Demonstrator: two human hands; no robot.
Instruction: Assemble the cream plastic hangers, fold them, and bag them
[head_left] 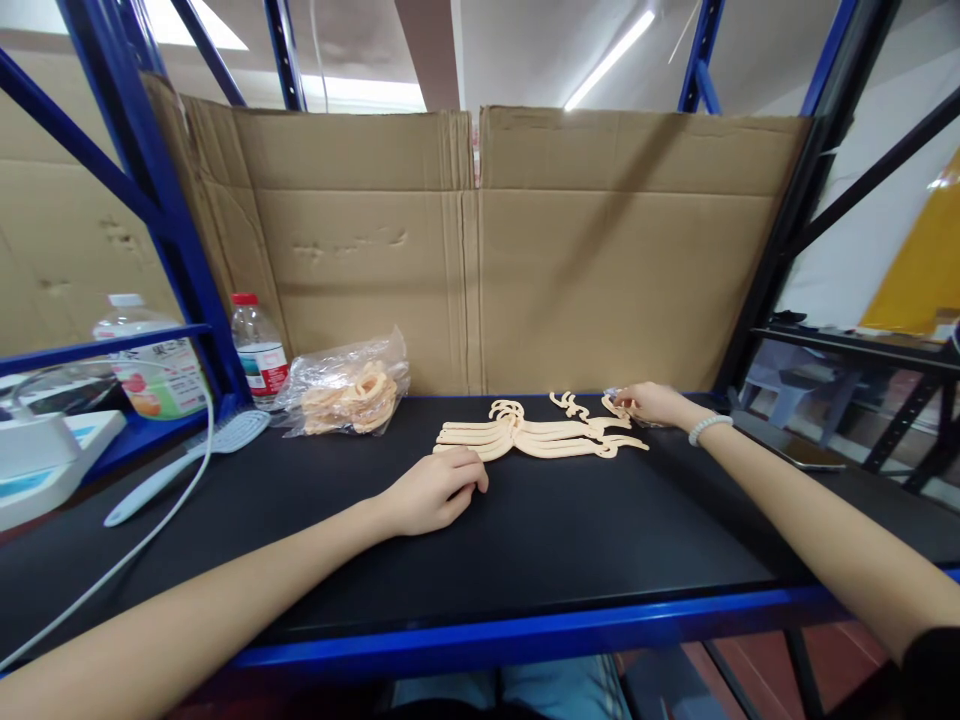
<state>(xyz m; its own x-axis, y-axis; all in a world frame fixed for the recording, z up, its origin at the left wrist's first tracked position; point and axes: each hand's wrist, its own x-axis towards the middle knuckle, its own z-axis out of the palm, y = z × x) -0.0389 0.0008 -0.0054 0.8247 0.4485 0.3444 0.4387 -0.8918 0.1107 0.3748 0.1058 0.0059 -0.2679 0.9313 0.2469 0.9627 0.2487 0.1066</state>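
Several long, smooth beige strips with curled ends (555,440) lie side by side on the black tabletop, bunched where they cross near the middle. My left hand (435,490) rests palm down at their near left end, fingers curled in loosely, with nothing seen in it. Farther back on the right, my right hand (651,403) pinches a small curved beige piece (616,406) beside some clear plastic. What lies under its palm is hidden. Just left of it are small loose curly beige pieces (570,405).
A clear plastic bag of beige pieces (349,390) sits at the back left. Near it stand a red-capped bottle (259,345) and a larger jug (154,360). A pale hairbrush (187,455) and a white cable (176,500) lie left. Cardboard (600,260) walls the back; a phone-like slab (795,450) lies right.
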